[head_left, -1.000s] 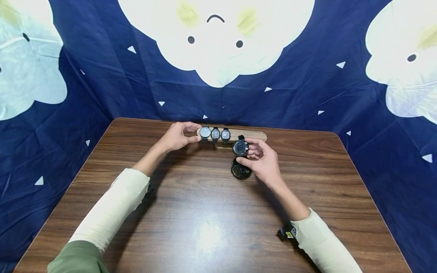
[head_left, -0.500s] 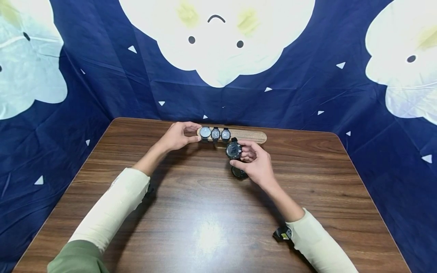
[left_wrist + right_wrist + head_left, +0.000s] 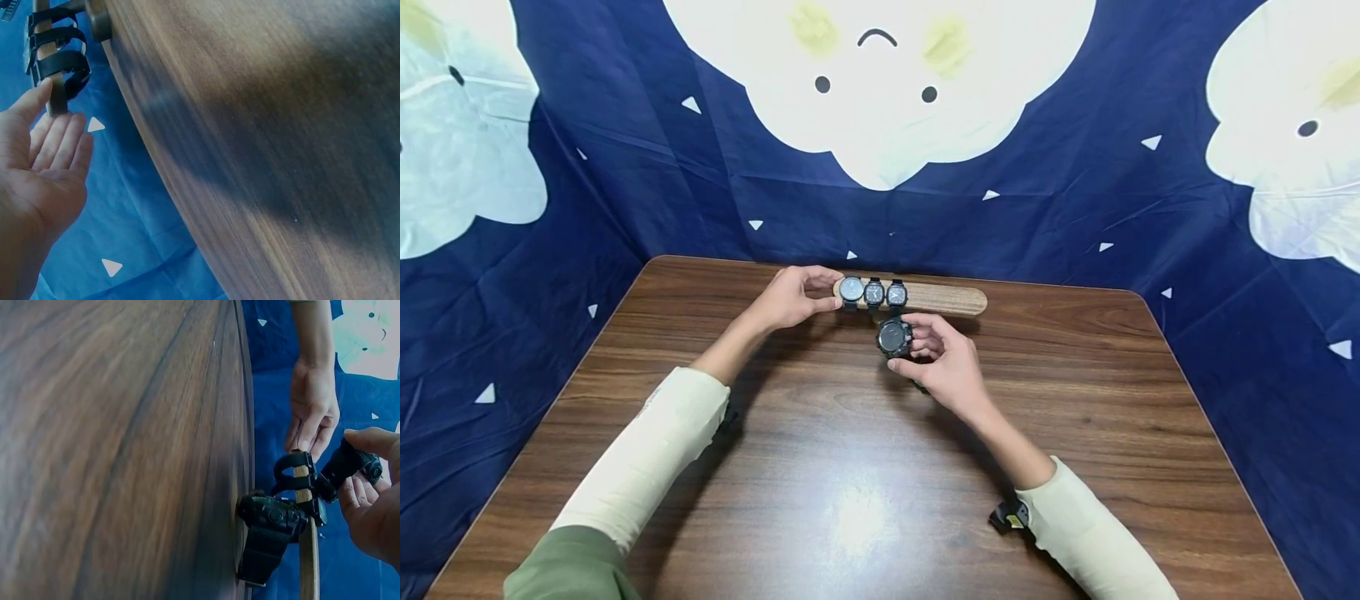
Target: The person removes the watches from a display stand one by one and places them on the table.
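A wooden watch stand (image 3: 951,300) with a rounded bar sits near the table's back edge. Its left end is between the thumb and fingers of my left hand (image 3: 792,297), which steadies it. Three wristwatches hang at that end: a round pale-faced watch (image 3: 851,289) and two squarish dark ones, the nearer to the middle being a squarish watch (image 3: 897,294). My right hand (image 3: 951,367) pinches a chunky black watch (image 3: 892,337) by its side, in front of the bar. Another black watch (image 3: 269,519) lies on the table, mostly hidden behind the right hand in the head view.
The brown wooden table (image 3: 820,467) extends toward me. Behind it hangs a dark blue cloth (image 3: 1045,225) with white clouds and triangles. A black strap device (image 3: 1009,515) is worn at the right sleeve.
My right hand has moved left and slightly toward me with the black watch, from the bar's right part to just below the hung watches. The left hand stays on the bar's end.
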{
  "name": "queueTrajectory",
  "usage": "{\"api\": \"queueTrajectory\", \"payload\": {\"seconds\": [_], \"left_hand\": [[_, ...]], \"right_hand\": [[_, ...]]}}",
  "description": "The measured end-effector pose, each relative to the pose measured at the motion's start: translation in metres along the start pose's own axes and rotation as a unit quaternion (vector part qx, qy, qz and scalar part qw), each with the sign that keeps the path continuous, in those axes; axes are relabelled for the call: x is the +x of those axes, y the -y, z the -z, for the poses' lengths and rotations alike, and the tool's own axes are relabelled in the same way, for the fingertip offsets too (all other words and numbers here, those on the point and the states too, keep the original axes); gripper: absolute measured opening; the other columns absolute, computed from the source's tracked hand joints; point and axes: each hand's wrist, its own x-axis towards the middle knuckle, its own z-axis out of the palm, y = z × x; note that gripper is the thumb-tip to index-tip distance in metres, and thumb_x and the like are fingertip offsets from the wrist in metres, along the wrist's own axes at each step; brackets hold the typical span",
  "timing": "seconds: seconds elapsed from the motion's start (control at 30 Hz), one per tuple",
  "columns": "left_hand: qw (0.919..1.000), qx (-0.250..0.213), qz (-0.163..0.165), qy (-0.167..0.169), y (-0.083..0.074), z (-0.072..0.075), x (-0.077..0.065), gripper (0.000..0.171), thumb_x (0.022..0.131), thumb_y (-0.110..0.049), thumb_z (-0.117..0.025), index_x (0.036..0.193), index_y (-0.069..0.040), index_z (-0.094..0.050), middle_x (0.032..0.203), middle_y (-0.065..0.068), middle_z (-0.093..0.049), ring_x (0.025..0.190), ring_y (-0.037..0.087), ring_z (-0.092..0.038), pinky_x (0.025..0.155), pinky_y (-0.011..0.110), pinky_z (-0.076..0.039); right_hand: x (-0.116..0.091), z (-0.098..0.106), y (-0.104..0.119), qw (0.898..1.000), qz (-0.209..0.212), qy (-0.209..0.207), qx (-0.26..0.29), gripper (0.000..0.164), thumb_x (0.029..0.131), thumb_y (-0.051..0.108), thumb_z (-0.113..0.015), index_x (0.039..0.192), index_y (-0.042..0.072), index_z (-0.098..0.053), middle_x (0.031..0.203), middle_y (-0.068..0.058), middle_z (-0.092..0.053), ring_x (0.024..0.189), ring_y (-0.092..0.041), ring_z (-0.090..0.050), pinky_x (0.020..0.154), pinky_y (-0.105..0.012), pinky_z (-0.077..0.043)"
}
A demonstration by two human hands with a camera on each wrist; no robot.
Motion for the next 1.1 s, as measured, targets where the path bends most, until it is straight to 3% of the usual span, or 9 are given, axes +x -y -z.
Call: {"api": "queueTrajectory", "payload": {"seconds": [0.53,0.8,1.1], "left_hand": [[1.0,-0.006,0.003,0.004,-0.002,0.001,-0.002,0.049,0.1,-0.02,-0.087,0.144,-0.001,-0.073,0.141,0.024,-0.078,0.137,0.041,-0.073,0.124,0.057,-0.052],[1.0,-0.006,-0.003,0.001,0.002,0.001,-0.001,0.048,0.099,-0.017,-0.087,0.142,-0.002,-0.074,0.139,0.023,-0.079,0.135,0.04,-0.074,0.122,0.056,-0.053],[1.0,0.002,-0.002,0.003,0.001,0.001,0.0,0.048,0.1,-0.018,-0.087,0.143,-0.003,-0.074,0.141,0.022,-0.078,0.135,0.04,-0.074,0.123,0.056,-0.053]], "right_hand": [[0.0,-0.02,0.004,0.998,0.009,0.035,-0.056,0.064,0.08,0.001,-0.099,0.14,0.008,-0.078,0.115,-0.019,-0.086,0.098,-0.028,-0.081,0.094,-0.042,-0.069],[0.001,-0.03,0.002,0.995,0.011,0.062,-0.074,0.065,0.081,0.0,-0.098,0.141,0.008,-0.078,0.115,-0.017,-0.085,0.098,-0.028,-0.081,0.093,-0.038,-0.069],[-0.001,-0.039,-0.003,0.993,-0.027,0.081,-0.086,0.065,0.08,-0.003,-0.097,0.141,0.012,-0.079,0.118,-0.014,-0.082,0.1,-0.023,-0.078,0.095,-0.037,-0.067]]}}
